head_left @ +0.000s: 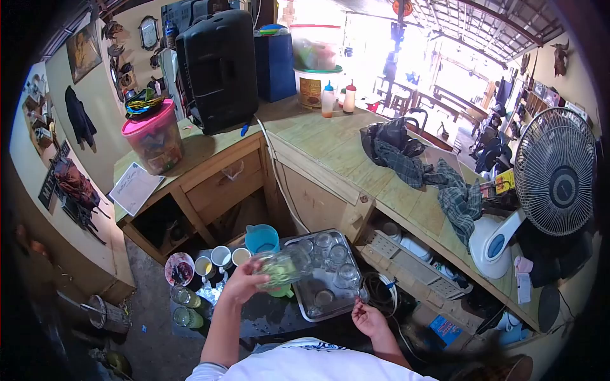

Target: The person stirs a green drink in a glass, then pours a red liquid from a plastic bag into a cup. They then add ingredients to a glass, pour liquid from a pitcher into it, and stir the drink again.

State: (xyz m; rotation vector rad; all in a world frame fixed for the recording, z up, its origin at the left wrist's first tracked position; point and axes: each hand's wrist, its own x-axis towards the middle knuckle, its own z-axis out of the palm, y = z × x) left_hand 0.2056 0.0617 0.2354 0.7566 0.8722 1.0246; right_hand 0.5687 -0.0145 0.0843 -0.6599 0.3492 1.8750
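My left hand (243, 284) is wrapped round a clear glass container (284, 267), tilted over the left side of a metal tray (306, 293). Pale green shows through its wall. Several upturned clear glasses (338, 255) stand on the tray. At the tray's right front edge, my right hand (370, 319) has its fingertips pinched together; I cannot tell what is between them. A green cup (281, 292) sits partly hidden below the glass container. Behind it stands a light-blue pitcher (262, 239), with white mugs (221, 256) to its left.
On the low table's left are glasses of greenish liquid (187, 317) and a stained bowl (180, 270). A wooden counter (324, 149) wraps round behind, holding a black speaker (219, 70), a checked cloth (454, 200) and a fan (556, 171). A coiled hose (384, 295) lies right of the tray.
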